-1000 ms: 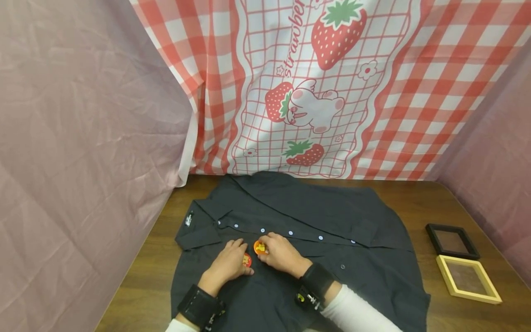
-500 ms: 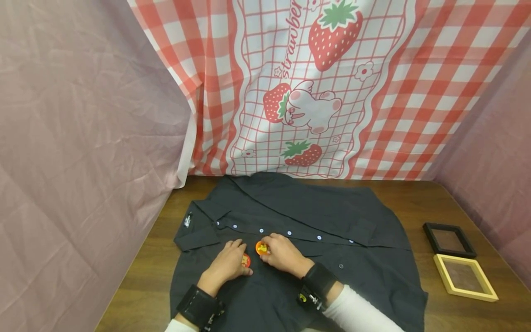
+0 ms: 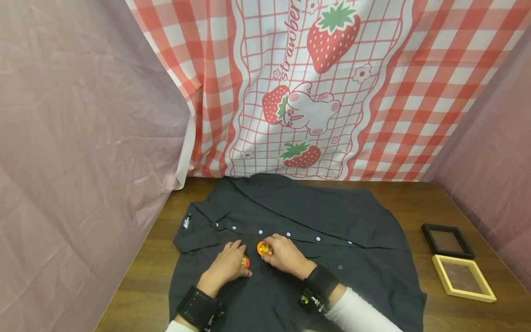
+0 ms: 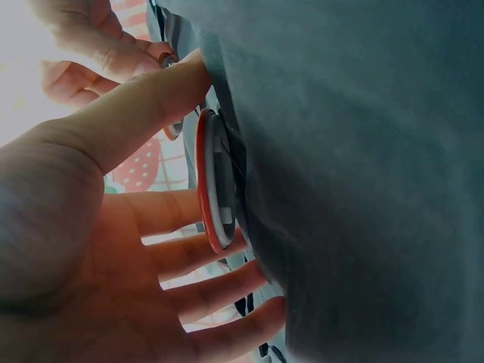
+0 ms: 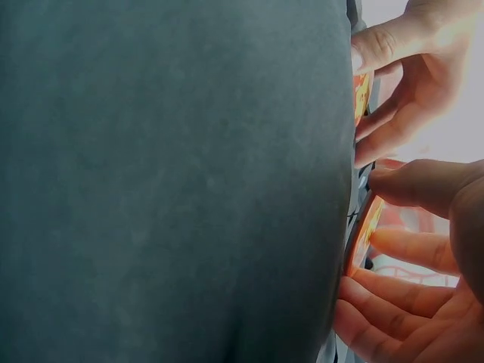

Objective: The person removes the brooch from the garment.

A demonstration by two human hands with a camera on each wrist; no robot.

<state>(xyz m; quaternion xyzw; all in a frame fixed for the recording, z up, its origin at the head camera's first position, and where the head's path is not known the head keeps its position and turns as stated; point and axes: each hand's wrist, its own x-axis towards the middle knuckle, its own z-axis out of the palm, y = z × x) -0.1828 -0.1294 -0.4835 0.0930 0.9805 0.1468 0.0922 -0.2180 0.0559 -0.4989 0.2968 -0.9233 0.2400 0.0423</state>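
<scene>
While the right hand point(image 3: 286, 256) is holding an orange badge point(image 3: 263, 249), the left hand point(image 3: 226, 264), spread, is bracketing a red badge point(image 3: 246, 262)

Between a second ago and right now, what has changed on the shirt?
The right hand has shifted slightly to the right, away from the collar, carrying the orange badge with it, so the gap to the red badge is wider. Nothing was visibly let go. The left hand, red badge, shirt and both frames, black and yellow, stayed put.
</scene>
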